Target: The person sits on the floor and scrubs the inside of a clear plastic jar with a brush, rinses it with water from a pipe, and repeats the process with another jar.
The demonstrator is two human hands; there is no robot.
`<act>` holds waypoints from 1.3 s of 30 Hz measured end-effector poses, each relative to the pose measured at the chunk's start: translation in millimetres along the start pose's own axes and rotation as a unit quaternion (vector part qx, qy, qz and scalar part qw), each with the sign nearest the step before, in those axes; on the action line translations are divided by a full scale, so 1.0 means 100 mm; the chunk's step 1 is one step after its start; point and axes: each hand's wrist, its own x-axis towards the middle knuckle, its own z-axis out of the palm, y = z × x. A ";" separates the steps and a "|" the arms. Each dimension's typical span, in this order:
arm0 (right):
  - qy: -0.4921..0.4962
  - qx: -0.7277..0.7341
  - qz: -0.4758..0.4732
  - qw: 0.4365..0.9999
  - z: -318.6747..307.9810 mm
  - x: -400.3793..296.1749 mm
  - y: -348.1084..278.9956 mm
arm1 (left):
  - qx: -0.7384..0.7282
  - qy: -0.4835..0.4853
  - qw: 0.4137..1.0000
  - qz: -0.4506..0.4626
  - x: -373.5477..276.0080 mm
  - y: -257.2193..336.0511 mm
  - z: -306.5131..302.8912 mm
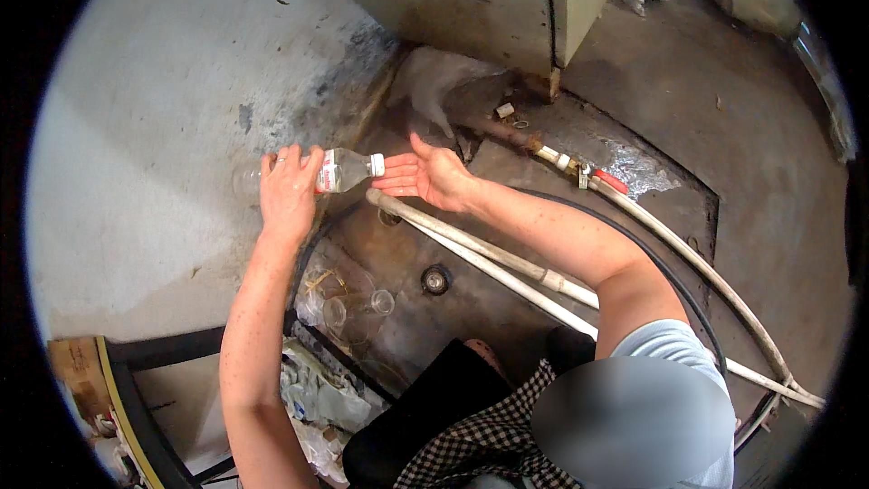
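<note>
My left hand (292,187) is wrapped around a clear plastic bottle (352,172) with a red-and-white label. The bottle lies nearly level over the floor, its white cap (377,165) pointing right. Palm up, my right hand (438,175) holds nothing, and its fingers reach to just below the cap, the thumb spread apart. Whether liquid is leaving the cap is too small to tell. My left fingers hide part of the bottle's body.
White pipes (489,251) run under my right arm, and another pipe carries a red-handled valve (611,181). A floor drain (436,279), clear plastic containers (353,312) and a black hose (652,255) lie nearby. Beyond stands a metal cabinet (468,7); left is a stained wall (156,149).
</note>
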 end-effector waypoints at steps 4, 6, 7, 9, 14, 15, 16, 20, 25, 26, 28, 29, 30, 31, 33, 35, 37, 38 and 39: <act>0.000 -0.006 -0.006 1.000 0.01 -0.02 -0.02 | 0.001 0.011 1.000 0.000 -0.01 -0.01 0.05; 0.004 -0.018 -0.006 1.000 0.01 -0.04 -0.04 | -0.002 0.009 1.000 -0.004 0.00 0.01 0.03; 0.007 -0.021 -0.007 1.000 0.02 -0.04 -0.05 | -0.006 0.007 1.000 -0.006 0.00 0.00 0.03; 0.012 -0.029 -0.007 0.999 0.05 -0.06 -0.07 | -0.014 0.003 1.000 -0.013 -0.02 -0.01 0.05; 0.029 -0.040 -0.018 0.999 0.09 -0.12 -0.11 | -0.033 -0.005 0.999 -0.043 -0.05 0.01 0.05; 0.037 -0.047 -0.024 0.998 0.10 -0.13 -0.12 | -0.039 -0.007 0.998 -0.051 -0.03 0.04 0.04; 0.053 -0.071 -0.042 0.995 0.12 -0.14 -0.13 | -0.039 -0.006 0.998 -0.056 -0.02 0.08 0.02; 0.111 -0.121 -0.111 0.980 0.21 -0.13 -0.12 | -0.066 0.005 0.994 -0.086 -0.02 0.21 0.01; 0.119 -0.121 -0.162 0.972 0.16 -0.16 -0.20 | -0.188 -0.004 0.970 -0.155 0.05 0.39 0.11; 0.130 -0.120 -0.182 0.967 0.13 -0.17 -0.23 | -0.246 -0.001 0.954 -0.171 0.07 0.42 0.18; 0.150 -0.119 -0.220 0.956 0.13 -0.22 -0.31 | -0.358 0.008 0.911 -0.206 0.14 0.48 0.32; 0.156 -0.119 -0.230 0.953 0.09 -0.23 -0.37 | -0.421 0.017 0.875 -0.238 0.20 0.52 0.39; 0.166 -0.122 -0.242 0.948 -0.02 -0.26 -0.48 | -0.486 0.026 0.832 -0.267 0.33 0.61 0.45; 0.170 -0.124 -0.248 0.946 -0.05 -0.30 -0.53 | -0.543 0.035 0.784 -0.300 0.38 0.63 0.51; 0.188 -0.133 -0.252 0.940 -0.28 -0.47 -0.75 | -0.635 0.028 0.701 -0.321 0.73 0.77 0.66; 0.206 -0.123 -0.243 0.940 -0.40 -0.58 -0.84 | -0.680 0.053 0.644 -0.347 0.93 0.90 0.90; 0.228 -0.185 -0.238 0.926 -0.62 -0.74 -0.99 | -0.678 0.074 0.633 -0.366 1.23 1.11 1.21; 0.238 -0.211 -0.232 0.919 -0.71 -0.79 -1.00 | -0.702 0.078 0.605 -0.368 1.34 1.17 1.46; 0.265 -0.218 -0.239 0.909 -0.80 -0.94 -1.12 | -0.720 0.055 0.573 -0.388 1.60 1.37 1.37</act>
